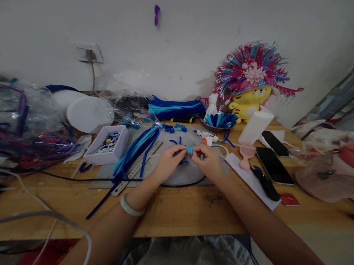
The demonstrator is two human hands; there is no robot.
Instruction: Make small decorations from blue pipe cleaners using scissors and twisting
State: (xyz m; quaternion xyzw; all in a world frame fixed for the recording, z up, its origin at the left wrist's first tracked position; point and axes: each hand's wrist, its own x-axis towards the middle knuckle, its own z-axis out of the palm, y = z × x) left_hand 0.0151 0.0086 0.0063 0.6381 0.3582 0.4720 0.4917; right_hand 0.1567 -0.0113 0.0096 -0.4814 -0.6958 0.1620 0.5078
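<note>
My left hand (168, 161) and my right hand (208, 160) meet over a grey mat (179, 176) on the wooden table (181, 211). Both pinch a small light-blue pipe-cleaner piece (189, 149) between their fingertips. A pale bangle (130, 206) sits on my left wrist. A bundle of blue and light-blue pipe cleaners (136, 148) lies to the left of my hands, beside a metal ruler (137, 170). Small finished blue shapes (175, 128) lie beyond my hands.
A white box of beads (108, 144) stands at left, plastic bags of pipe cleaners (22, 121) farther left. At right lie a pink comb (246, 154), two phones (273, 165), a glue gun (207, 137), a white roll (255, 126) and a yellow plush with a feathered headdress (251, 81).
</note>
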